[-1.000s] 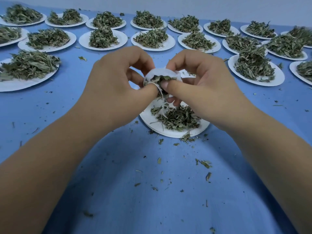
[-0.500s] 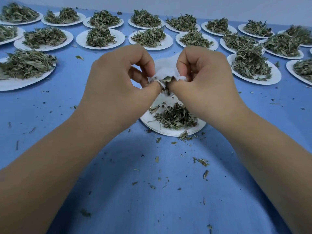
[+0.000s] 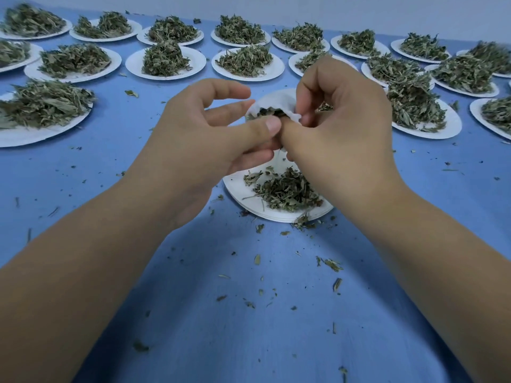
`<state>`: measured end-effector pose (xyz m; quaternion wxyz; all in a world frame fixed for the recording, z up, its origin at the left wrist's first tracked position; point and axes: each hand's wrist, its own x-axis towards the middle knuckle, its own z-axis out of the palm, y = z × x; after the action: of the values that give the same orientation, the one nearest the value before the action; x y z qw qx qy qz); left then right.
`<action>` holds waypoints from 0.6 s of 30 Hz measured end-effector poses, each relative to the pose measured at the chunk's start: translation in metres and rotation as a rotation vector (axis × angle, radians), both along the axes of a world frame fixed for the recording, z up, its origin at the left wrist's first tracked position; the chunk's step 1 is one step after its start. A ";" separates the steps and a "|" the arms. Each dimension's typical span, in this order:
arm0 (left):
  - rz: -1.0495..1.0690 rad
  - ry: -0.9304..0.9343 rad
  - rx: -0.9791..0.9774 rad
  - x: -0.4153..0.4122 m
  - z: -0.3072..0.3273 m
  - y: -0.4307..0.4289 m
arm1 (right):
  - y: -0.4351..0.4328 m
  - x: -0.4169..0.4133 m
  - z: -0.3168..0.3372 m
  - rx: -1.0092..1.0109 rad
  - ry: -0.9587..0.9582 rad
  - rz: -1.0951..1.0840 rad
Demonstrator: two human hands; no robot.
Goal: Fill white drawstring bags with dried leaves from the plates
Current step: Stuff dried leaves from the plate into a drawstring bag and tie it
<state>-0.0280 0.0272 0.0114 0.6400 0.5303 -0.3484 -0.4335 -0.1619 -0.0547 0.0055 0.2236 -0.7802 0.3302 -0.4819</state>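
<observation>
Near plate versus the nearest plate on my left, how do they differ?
The near plate holds a thin scatter of leaves; the left plate carries a full heap. The right hand hides part of the near plate; nothing covers the left plate. Both are white and round.

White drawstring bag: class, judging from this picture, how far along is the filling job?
Done: the bag already shows leaves at its open mouth. In hand: the left hand and right hand hold it over the nearest plate, which is still part full. To do: many heaped plates behind.
</observation>
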 end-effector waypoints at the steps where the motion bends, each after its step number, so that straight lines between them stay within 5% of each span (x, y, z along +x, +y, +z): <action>1: 0.004 -0.013 0.000 -0.001 -0.001 0.000 | 0.001 0.001 0.000 0.003 -0.003 0.002; 18: -0.002 -0.264 0.074 0.027 0.004 -0.002 | -0.008 -0.008 0.001 0.055 -0.014 0.003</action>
<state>-0.0008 0.0253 0.0154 0.5682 0.6055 -0.4140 -0.3730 -0.1700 -0.0631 0.0061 0.2479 -0.7708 0.3406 -0.4779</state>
